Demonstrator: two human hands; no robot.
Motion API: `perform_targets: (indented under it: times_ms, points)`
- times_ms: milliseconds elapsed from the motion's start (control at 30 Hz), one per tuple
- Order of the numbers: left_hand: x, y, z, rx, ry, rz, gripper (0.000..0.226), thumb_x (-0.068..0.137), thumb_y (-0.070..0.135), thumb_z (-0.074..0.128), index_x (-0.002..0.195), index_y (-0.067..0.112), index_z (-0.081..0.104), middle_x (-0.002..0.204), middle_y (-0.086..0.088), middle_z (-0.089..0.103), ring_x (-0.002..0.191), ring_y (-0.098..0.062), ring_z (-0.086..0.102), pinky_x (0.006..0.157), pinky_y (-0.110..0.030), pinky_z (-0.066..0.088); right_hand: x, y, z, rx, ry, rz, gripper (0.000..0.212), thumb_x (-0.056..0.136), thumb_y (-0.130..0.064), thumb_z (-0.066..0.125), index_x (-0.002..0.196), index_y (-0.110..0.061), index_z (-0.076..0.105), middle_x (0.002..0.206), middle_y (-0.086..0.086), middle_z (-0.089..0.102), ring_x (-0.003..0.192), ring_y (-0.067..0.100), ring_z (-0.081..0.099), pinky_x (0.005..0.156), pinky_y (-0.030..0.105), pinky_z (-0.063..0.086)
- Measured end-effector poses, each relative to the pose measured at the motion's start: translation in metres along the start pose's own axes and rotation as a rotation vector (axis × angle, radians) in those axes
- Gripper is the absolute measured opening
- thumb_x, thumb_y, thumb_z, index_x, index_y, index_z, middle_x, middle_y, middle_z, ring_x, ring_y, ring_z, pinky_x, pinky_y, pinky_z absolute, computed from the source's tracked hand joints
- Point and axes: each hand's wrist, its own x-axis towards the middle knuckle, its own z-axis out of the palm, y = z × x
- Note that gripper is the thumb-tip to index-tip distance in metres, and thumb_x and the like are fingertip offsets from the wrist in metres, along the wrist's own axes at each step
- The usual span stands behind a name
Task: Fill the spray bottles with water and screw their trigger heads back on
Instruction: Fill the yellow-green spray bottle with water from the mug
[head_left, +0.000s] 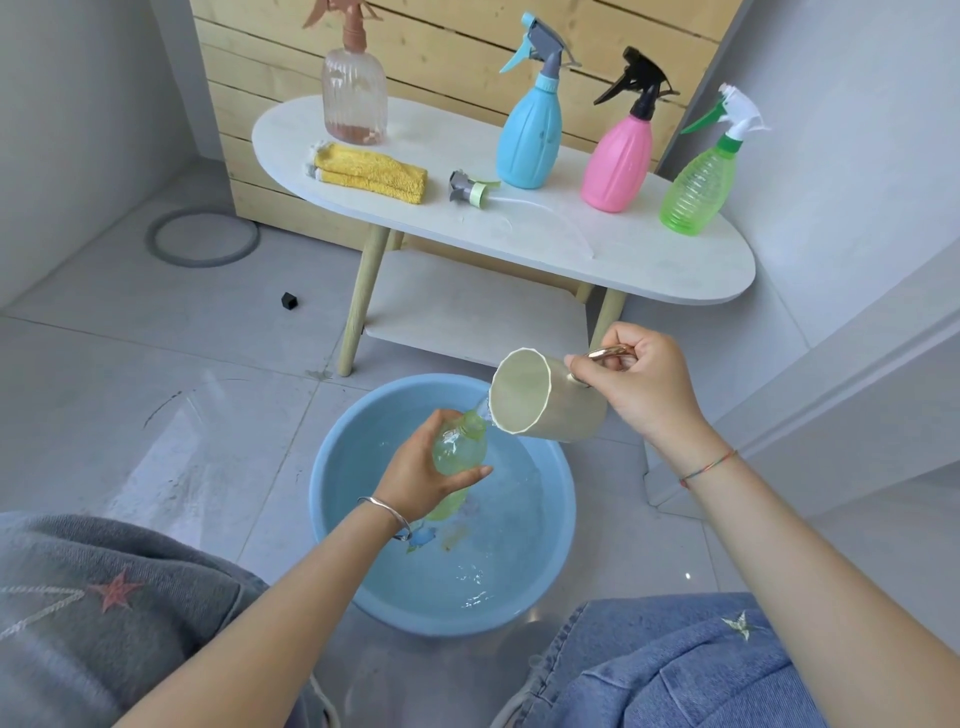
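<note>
The left hand (421, 483) is gripping the headless green spray bottle (460, 447), tilted over the blue basin (343, 452), probably so spills are falling back in. The right hand (639, 384) is gripping the cup (540, 400) by its handle, pouring water into the neck.

A headless pale green bottle (460, 465) tilts over the basin (551, 519), its neck under a tipped cup (569, 410). A loose trigger head (468, 190) lies on the surface (649, 260). The clear bottle (355, 98), blue bottle (530, 137), pink bottle (618, 166) and bright green bottle (696, 192) stand there capped.
</note>
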Motion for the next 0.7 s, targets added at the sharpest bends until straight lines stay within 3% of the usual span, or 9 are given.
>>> perform_targets:
  times_ms: [233, 533, 700]
  points:
    - [0.001, -0.008, 0.004, 0.013, -0.011, 0.003, 0.059, 0.072, 0.041, 0.081, 0.118, 0.02, 0.051, 0.113, 0.012, 0.061, 0.108, -0.006, 0.056, 0.093, -0.024, 0.044, 0.001, -0.004, -0.001, -0.078, 0.011, -0.078, 0.037, 0.073, -0.009, 0.075, 0.06, 0.004, 0.042, 0.055, 0.005, 0.034, 0.048, 0.009, 0.026, 0.046, 0.018, 0.021]
    - [0.0, -0.011, 0.007, 0.011, -0.013, -0.003, 0.06, 0.072, 0.039, 0.082, 0.118, 0.019, 0.05, 0.114, 0.013, 0.06, 0.109, -0.005, 0.054, 0.09, -0.018, 0.039, 0.001, -0.004, 0.0, -0.121, 0.019, -0.132, 0.035, 0.072, -0.008, 0.074, 0.059, -0.001, 0.042, 0.049, -0.008, 0.032, 0.048, 0.007, 0.029, 0.047, 0.014, 0.023]
    - [0.0, -0.012, 0.009, 0.005, -0.032, -0.018, 0.058, 0.072, 0.041, 0.081, 0.116, 0.023, 0.049, 0.114, 0.013, 0.059, 0.109, -0.006, 0.054, 0.089, -0.017, 0.039, 0.002, -0.002, 0.003, -0.169, 0.023, -0.202, 0.037, 0.07, -0.011, 0.072, 0.055, -0.012, 0.038, 0.049, -0.007, 0.033, 0.052, 0.009, 0.032, 0.05, 0.019, 0.025]
